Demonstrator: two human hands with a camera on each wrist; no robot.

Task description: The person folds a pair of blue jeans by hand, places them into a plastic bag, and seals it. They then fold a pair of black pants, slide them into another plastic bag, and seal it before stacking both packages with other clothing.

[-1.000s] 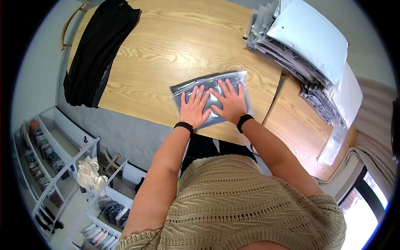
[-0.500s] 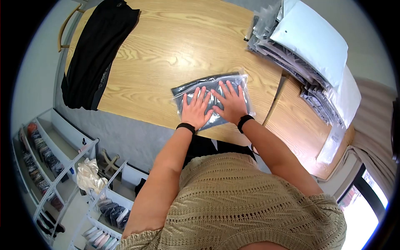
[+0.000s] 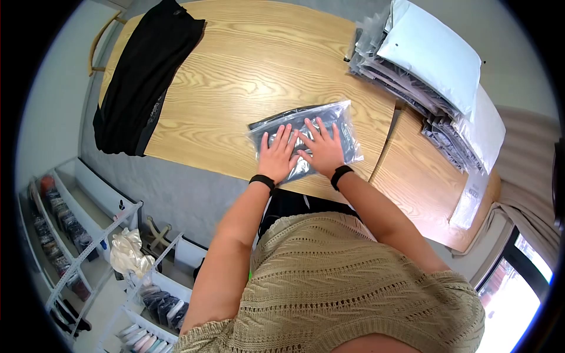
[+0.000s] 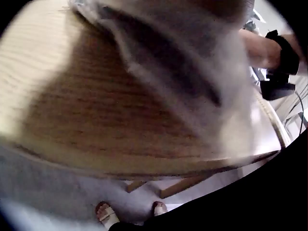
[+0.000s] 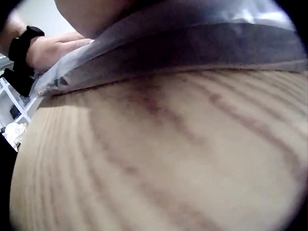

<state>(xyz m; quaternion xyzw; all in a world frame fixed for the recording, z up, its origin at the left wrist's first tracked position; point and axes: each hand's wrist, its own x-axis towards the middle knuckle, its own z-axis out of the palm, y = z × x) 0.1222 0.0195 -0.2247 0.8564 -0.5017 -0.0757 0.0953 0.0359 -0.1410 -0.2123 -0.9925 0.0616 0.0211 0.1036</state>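
A clear plastic zip bag (image 3: 348, 136) with a dark folded piece of cloth in it lies near the front edge of the wooden table. My left hand (image 3: 276, 157) rests on its left half, palm down and fingers spread. On the right half my right hand (image 3: 323, 150) presses in the same way, the two thumbs close together. A dark strip (image 3: 276, 119) shows along the far edge, beyond the bag's seam. In the left wrist view the blurred bag (image 4: 168, 82) overhangs the tabletop; in the right wrist view its side (image 5: 192, 48) lies along the wood.
Black trousers-like clothing (image 3: 144, 76) is laid along the table's left end. At the right, a tall stack of packed plastic bags (image 3: 432, 59) leans over a second tabletop (image 3: 418, 176). White shelving (image 3: 76, 253) with packed items stands on the floor at lower left.
Both hands stay on the bag. The right hand has slid slightly toward my body, and less of the dark strip shows at the bag's far edge.
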